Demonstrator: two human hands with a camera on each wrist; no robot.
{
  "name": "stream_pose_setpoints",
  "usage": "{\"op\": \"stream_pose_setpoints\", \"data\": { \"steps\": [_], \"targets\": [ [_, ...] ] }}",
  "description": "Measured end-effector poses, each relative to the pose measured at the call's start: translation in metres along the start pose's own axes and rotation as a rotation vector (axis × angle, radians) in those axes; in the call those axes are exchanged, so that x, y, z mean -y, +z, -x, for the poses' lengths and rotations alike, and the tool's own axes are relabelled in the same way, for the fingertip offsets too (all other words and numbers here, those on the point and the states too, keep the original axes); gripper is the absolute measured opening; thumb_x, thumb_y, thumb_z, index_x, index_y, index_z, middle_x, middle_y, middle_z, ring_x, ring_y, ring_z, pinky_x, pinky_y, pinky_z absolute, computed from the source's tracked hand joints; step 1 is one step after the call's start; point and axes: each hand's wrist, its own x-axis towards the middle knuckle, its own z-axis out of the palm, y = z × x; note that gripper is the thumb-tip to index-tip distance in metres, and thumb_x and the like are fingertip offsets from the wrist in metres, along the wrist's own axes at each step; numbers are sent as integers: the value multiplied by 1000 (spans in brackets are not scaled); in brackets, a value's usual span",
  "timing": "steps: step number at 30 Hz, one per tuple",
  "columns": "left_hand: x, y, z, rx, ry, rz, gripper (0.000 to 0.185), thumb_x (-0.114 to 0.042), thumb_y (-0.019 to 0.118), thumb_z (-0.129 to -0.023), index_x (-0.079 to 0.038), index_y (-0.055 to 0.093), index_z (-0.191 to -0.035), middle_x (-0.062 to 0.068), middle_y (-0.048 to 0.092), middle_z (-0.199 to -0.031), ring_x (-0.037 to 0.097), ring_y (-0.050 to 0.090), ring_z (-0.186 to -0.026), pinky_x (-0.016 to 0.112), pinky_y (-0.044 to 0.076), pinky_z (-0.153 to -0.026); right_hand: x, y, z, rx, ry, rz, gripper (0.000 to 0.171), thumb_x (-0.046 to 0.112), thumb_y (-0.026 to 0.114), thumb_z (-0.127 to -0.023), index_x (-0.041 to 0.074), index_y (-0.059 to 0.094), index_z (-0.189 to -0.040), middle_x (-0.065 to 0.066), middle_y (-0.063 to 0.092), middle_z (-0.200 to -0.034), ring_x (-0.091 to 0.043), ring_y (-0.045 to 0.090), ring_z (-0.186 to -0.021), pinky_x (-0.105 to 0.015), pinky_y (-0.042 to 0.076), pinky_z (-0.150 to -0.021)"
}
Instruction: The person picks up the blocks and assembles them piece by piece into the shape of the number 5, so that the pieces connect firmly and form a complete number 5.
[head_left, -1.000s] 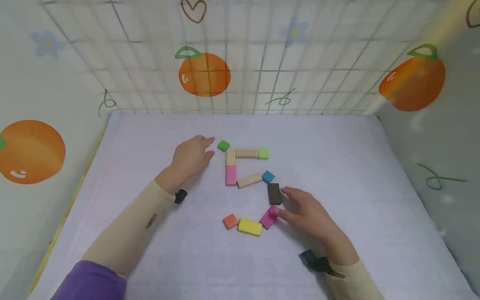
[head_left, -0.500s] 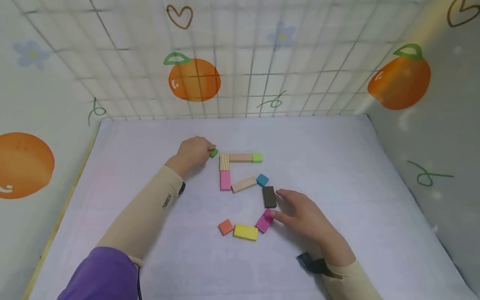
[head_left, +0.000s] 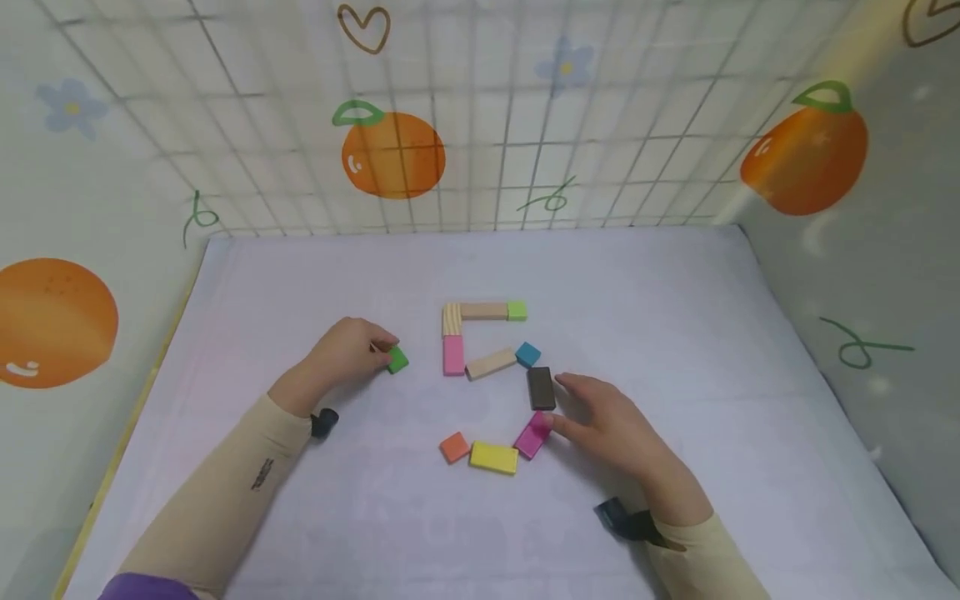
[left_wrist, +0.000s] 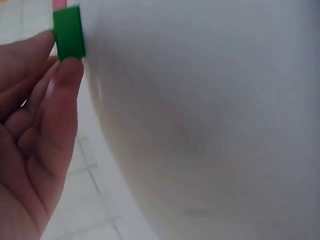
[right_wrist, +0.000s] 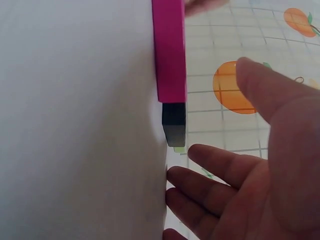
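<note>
Between thumb and fingers, my left hand (head_left: pixel 333 362) pinches a small green block (head_left: pixel 398 359), left of the other blocks. The left wrist view shows that green block (left_wrist: pixel 70 32) at the fingertips. My right hand (head_left: pixel 618 433) lies with relaxed fingers just right of a dark block (head_left: pixel 542 388) and a magenta block (head_left: pixel 532 436). Its thumb is by the magenta block; in the right wrist view thumb and fingers are spread apart. A yellow block (head_left: pixel 494 457) and an orange block (head_left: pixel 454 447) continue the curve to the left.
Farther up the white tabletop (head_left: pixel 315 517) lie a blue block (head_left: pixel 528 355), a tan block (head_left: pixel 491 364), a pink block (head_left: pixel 453 356), a striped wooden block (head_left: pixel 452 318), a brown block (head_left: pixel 484 311) and a light green block (head_left: pixel 517 311). Printed curtains surround the table.
My left hand has taken hold of the green block near the top of the row and brought it left and towards me. My right hand stays put.
</note>
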Motion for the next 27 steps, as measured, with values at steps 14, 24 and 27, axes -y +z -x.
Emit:
{"op": "stream_pose_setpoints", "data": {
  "steps": [14,24,27],
  "targets": [
    [-44,35,34,51,149,37,29,-26,79,-87,-16,78,-115,-13,68,-73,6,54,-66,24,45,-62,-3,-7,-6,20,-10,-31,81,58,68,-89,15,42,-153,-15,45,-155,-41,36,-145,-63,35,-112],
    [-49,44,42,52,100,33,20,-33,84,-82,-16,80,-93,-9,60,-62,9,54,-65,27,46,-64,0,1,-5,49,11,-39,82,59,69,-88,16,43,-153,-15,45,-155,-41,37,-145,-64,36,-111],
    [-52,43,42,68,69,32,19,-33,84,-82,-17,79,-91,-9,61,-63,10,55,-66,27,46,-64,0,2,-4,41,7,-40,82,59,69,-88,17,43,-153,-14,45,-155,-41,37,-144,-64,36,-111]
  ]
}}
